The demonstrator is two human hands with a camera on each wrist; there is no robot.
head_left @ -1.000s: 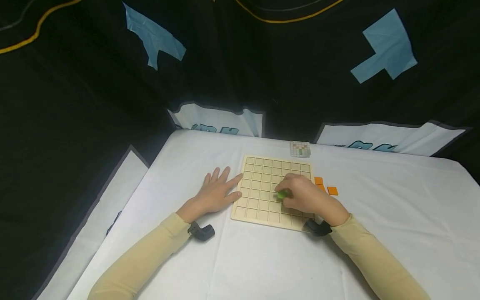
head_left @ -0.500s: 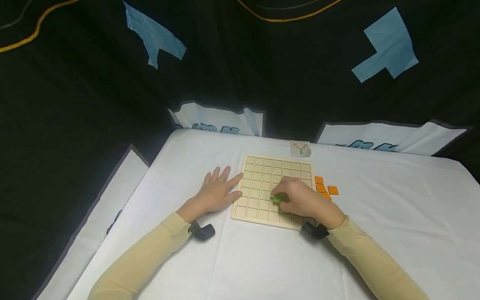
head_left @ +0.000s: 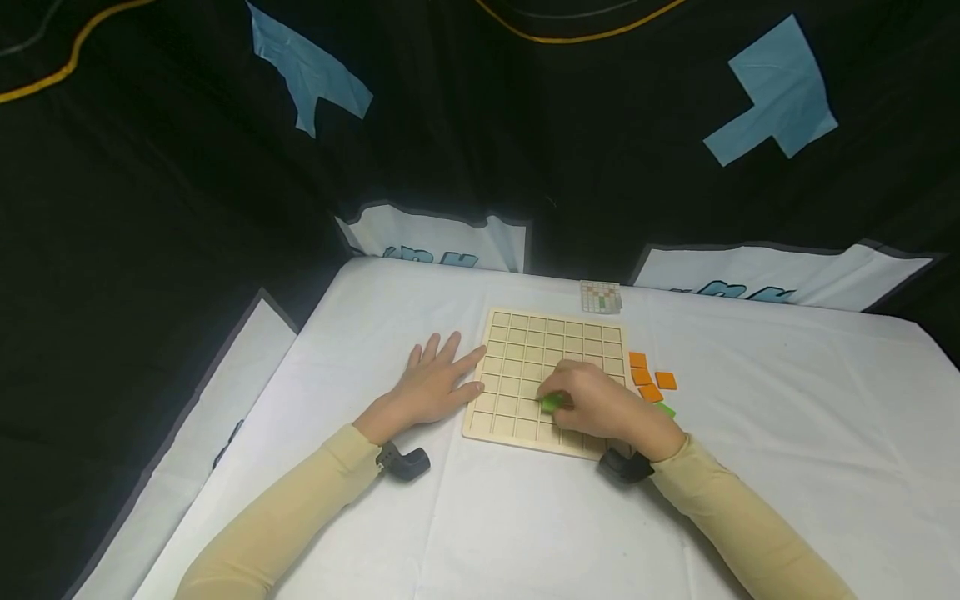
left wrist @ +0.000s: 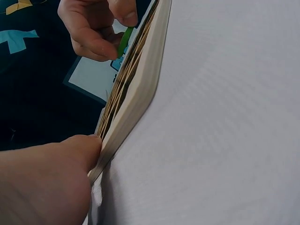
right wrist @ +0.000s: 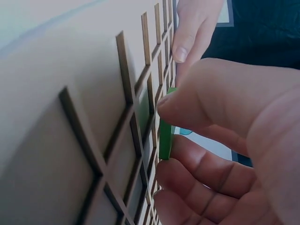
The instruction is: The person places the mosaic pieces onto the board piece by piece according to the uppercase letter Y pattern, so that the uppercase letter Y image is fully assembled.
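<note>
My right hand (head_left: pixel 596 404) pinches a small green square tile (right wrist: pixel 165 133) between thumb and fingers. It holds the tile close over the grid of a pale wooden board (head_left: pixel 517 346), near the board's middle. In the right wrist view the tile stands edge-on beside the raised grid lines. My left hand (head_left: pixel 431 387) lies flat with fingers spread at the board's left side, thumb and forefinger tips at its edge. The left wrist view shows the left thumb (left wrist: pixel 84 145) against the board's rim (left wrist: pixel 140 89).
Several orange tiles (head_left: pixel 641 377) lie right of the board, with a green tile (head_left: pixel 665 409) partly behind the right wrist. A small printed grid card (head_left: pixel 601 297) sits beyond the far edge. White cloth (head_left: pixel 517 525) covers the table; a black curtain (head_left: pixel 480 125) hangs behind.
My right hand, with the green tile, has moved a little left and toward me over the board. More orange tiles and a green one now show beside it. The left hand stays put.
</note>
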